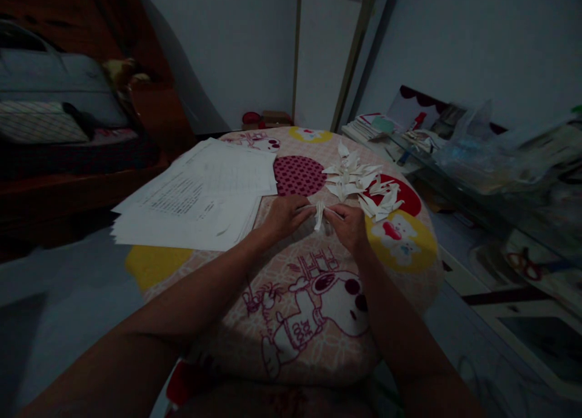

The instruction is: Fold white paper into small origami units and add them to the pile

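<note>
My left hand (285, 215) and my right hand (348, 225) meet over a round cushion-like surface with a cartoon print (300, 303). Both pinch a small folded strip of white paper (319, 215) between their fingertips, the left from the left side and the right from the right side. Just beyond my hands lies a pile of several folded white paper pieces (359, 184). My forearms stretch in from the bottom of the view.
A stack of printed white sheets (200, 193) lies on the left part of the surface. A low glass shelf with books and plastic bags (454, 151) stands at the right. A dark sofa with bags (59, 108) is at the left. The room is dim.
</note>
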`<state>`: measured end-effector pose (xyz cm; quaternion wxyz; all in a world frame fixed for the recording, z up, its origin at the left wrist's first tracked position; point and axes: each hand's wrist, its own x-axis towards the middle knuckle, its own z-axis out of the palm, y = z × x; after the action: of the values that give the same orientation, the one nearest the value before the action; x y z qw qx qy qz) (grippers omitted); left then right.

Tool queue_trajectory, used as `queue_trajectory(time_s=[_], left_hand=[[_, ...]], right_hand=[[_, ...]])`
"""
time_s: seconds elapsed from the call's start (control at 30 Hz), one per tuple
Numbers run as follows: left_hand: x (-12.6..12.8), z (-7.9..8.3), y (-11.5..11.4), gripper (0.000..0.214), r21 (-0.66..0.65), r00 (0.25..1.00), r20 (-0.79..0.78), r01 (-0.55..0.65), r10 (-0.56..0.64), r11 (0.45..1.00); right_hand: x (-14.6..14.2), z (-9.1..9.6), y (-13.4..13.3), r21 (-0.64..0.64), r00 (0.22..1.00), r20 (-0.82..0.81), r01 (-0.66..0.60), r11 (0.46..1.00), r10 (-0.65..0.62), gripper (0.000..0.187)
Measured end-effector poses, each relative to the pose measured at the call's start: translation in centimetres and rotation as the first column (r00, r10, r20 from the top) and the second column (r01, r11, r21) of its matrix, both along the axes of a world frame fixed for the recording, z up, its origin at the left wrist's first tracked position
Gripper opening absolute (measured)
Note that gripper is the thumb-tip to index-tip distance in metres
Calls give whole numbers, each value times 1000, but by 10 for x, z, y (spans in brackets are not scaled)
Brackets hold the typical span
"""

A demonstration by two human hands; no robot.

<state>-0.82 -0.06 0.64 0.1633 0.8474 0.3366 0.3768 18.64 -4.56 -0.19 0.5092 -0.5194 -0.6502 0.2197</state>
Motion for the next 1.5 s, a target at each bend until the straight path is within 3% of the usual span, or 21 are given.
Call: queue_trajectory(time_s=[0.1,0.17,0.27,0.33,0.53,0.7,0.83,0.97,1.13,1.23,1.4,1.5], left_hand=[[0,1,0,24,-100,993,107,69,-58,993],[-1,1,1,26,-255,971,203,175,-124,951],[-3,1,3,32,-515,916,358,356,-182,780],[-2,1,2,37,-599,868,463,457,-182,657],[14,1,-8,49,-613,690,721,678,-65,405],[25,0,-14,37,-603,588,797,759,140,245],[28,1,-16,22,-572,506,808,796,302,197],[29,2,-16,20,-592,491,773,787,402,176],[29,5,-18,25,-614,515,756,772,405,164],[29,7,-19,28,-601,495,763,780,415,173],[27,9,-14,31,-591,478,750,794,457,139],[26,9,-12,31,-598,468,743,786,479,159]], right_hand=[[2,2,-1,-130,993,-116,-48,990,33,23],[3,5,-2,-218,970,-230,-133,967,82,26],[5,10,-4,-287,908,-380,-297,910,176,34],[6,12,-5,-300,854,-477,-379,875,206,39],[-6,7,-5,-233,668,-726,-464,855,164,39],[-17,9,-8,-202,550,-826,-498,844,127,37],[-24,14,-10,-196,486,-870,-489,850,79,35],[-27,16,-10,-222,473,-881,-457,861,24,29],[-27,15,-11,-202,488,-869,-488,849,73,39],[-25,15,-11,-191,500,-861,-488,852,93,41],[-20,12,-8,-193,481,-870,-531,825,106,43],[-17,8,-6,-177,475,-873,-518,837,109,47]])
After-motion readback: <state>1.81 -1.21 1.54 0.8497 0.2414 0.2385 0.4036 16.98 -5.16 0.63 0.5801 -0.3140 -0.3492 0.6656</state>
